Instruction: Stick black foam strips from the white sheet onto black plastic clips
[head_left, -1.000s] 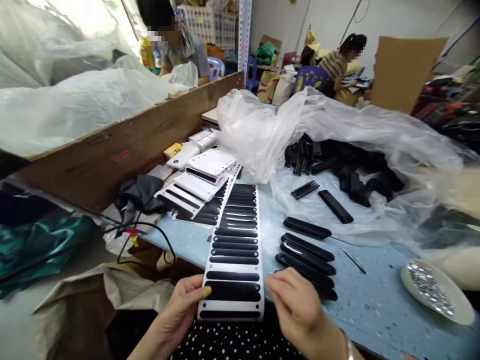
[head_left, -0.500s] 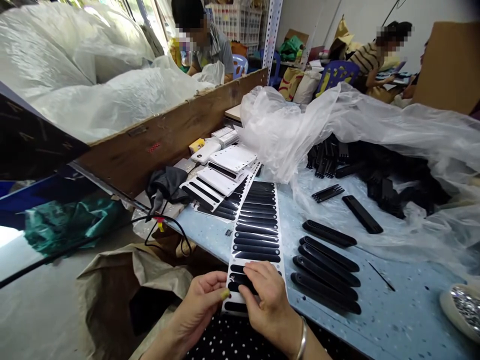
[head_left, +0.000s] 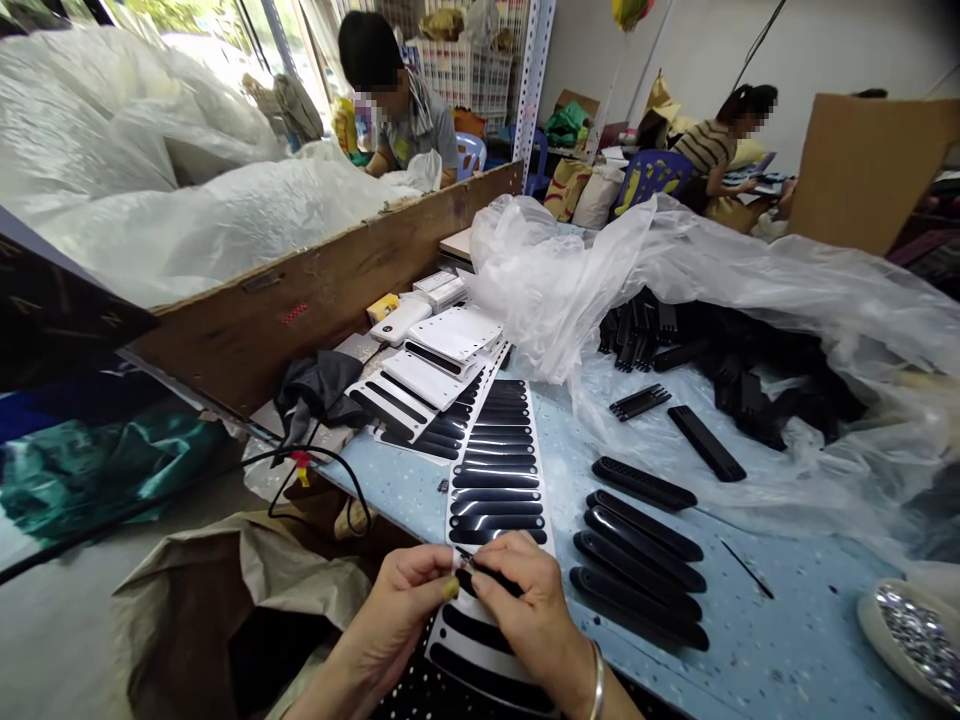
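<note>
A long white backing sheet point(head_left: 498, 470) carrying several black oblong stickers runs from the table's middle over its near edge onto my lap. My left hand point(head_left: 403, 610) pinches the sheet's left edge, fingers closed. My right hand point(head_left: 525, 612) is closed in a pinch on one black sticker point(head_left: 487, 577), lifting its left end off the sheet. Just right of my hands, several black oblong plastic pieces point(head_left: 639, 550) lie in a row on the blue table point(head_left: 780, 630).
More sticker sheets point(head_left: 427, 385) are stacked behind. A clear plastic bag point(head_left: 750, 290) spills black parts across the right. A dish of shiny bits point(head_left: 911, 635) sits at far right. A wooden board point(head_left: 322, 290), black cable point(head_left: 322, 470) and brown paper point(head_left: 232, 590) lie left. Two people work behind.
The sheet has slid toward me over the table edge. My right hand moved from beside the sheet onto it and now peels one sticker up.
</note>
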